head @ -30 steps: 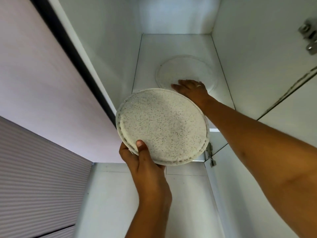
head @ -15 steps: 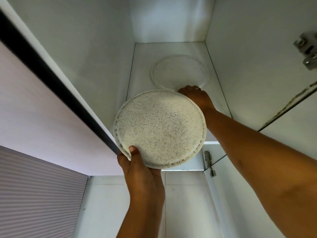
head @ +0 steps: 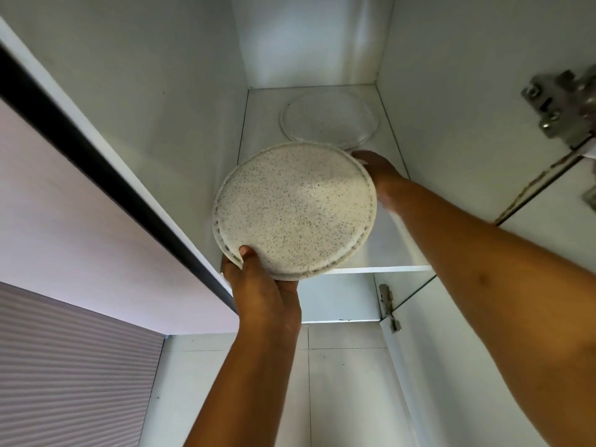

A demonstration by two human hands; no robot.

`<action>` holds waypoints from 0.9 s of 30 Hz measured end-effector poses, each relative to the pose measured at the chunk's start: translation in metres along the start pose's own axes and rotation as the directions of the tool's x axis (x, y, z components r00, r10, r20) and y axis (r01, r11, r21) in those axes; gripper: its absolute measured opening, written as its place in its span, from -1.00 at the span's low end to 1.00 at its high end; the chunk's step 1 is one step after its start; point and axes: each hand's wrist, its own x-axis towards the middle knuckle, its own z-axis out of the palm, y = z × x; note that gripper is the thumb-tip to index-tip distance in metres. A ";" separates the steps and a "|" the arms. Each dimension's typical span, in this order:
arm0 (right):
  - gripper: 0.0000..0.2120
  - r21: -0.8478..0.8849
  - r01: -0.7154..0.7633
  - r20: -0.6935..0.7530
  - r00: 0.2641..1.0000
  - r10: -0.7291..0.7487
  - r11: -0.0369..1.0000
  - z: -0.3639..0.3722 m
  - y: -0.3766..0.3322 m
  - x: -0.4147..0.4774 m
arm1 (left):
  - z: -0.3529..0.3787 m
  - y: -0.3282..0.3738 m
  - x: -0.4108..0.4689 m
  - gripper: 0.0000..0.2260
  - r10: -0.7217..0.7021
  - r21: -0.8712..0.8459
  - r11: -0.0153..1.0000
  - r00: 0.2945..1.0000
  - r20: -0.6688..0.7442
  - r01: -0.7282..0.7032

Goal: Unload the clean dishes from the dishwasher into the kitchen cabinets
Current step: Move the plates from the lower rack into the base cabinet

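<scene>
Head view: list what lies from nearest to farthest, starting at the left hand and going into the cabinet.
left hand gripping the rim → speckled plate → clear glass plate on the shelf → cabinet back wall. The right hand is left out: it overlaps the speckled plate's far rim.

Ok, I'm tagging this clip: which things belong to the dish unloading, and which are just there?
Job: speckled plate, gripped by the left hand; right hand beside its far rim; pale plate on the cabinet shelf.
Bystanders: door hinge; ribbed grey panel; wall tiles.
</scene>
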 end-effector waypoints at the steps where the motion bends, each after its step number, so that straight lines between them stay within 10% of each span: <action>1: -0.63 0.087 -0.030 -0.008 0.999 0.031 0.996 -0.001 0.003 -0.009 | 0.000 0.000 0.001 -0.69 0.002 0.010 1.000 1.000 0.001 -0.002; 12: -0.47 0.584 -0.204 0.135 0.979 0.154 0.786 0.018 0.062 -0.112 | 0.024 0.017 0.046 -0.60 -0.135 0.567 0.819 0.990 0.047 0.084; 17: -0.35 0.643 -0.076 -0.050 0.989 0.141 0.762 0.020 0.044 -0.078 | 0.019 0.018 0.057 -0.53 -0.270 0.927 0.369 0.947 0.172 -0.064; 24: -0.57 0.580 -0.113 -0.179 0.949 0.261 0.807 0.034 0.020 -0.044 | 0.010 -0.005 0.065 -0.32 -0.307 0.887 -0.236 0.897 0.319 -0.397; 27: -0.03 0.179 -0.046 -0.296 0.950 0.098 0.983 0.041 0.027 -0.031 | 0.011 -0.015 0.076 -0.30 -0.282 0.817 -0.370 0.891 0.355 -0.442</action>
